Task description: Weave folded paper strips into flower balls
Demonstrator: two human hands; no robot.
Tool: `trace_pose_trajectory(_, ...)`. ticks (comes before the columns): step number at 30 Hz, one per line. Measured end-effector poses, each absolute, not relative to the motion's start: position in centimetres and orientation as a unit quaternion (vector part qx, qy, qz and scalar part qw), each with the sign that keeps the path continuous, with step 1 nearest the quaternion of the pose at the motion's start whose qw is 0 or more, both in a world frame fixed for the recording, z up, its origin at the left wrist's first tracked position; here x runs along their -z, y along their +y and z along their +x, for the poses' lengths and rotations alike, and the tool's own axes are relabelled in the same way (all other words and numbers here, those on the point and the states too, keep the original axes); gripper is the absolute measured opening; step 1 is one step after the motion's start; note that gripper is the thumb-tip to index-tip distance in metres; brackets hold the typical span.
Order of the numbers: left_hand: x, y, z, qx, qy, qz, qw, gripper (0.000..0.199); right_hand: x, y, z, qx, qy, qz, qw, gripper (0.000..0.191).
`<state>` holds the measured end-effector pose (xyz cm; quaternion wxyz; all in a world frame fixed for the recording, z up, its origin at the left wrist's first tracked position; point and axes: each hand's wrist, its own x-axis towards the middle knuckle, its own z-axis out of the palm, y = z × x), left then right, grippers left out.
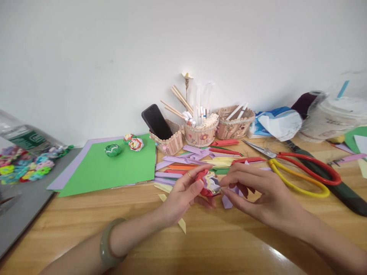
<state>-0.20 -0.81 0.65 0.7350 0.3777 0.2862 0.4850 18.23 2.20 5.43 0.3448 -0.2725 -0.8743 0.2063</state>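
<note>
My left hand [185, 191] is closed around a small folded-paper ball [208, 182], red with white, yellow and grey zigzag bands. The fingertips of my right hand [255, 187] pinch together at the ball's right edge. Exactly what lies between those fingertips is mostly hidden. Just below them a purple paper strip [228, 200] shows, partly covered by the fingers. Behind both hands lies a loose pile of folded paper strips [197, 152] in purple, red, orange, yellow and green. A pale yellow strip [181, 225] rests on the table under my left wrist.
Green paper sheets [114, 172] at left carry a green paper ball [112, 150] and a white-red one [136, 144]. Decorated baskets [202, 136] stand by the wall, one holding a phone [157, 121]. Scissors [304, 164] with red and yellow handles lie at right, near a plastic cup [335, 114].
</note>
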Motion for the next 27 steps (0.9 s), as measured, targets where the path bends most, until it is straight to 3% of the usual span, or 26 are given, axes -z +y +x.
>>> trace_pose_trajectory(6,-0.8,-0.7,-0.1,-0.504,0.315,0.396,0.7,0.038,-4.5,2.2,18.3,-0.096,-0.892,-0.248,0.365,0.013)
trace_pose_trajectory(14,-0.7,-0.7,-0.1,-0.504,0.321,0.405,0.692,0.039,-5.6,2.3,17.9,-0.247,-0.864,-0.319,0.3,0.011)
trace_pose_trajectory(27,-0.7,-0.8,-0.1,-0.49,0.321,0.411,0.699,0.037,-4.5,1.7,17.6,-0.132,-0.874,-0.302,0.357,0.012)
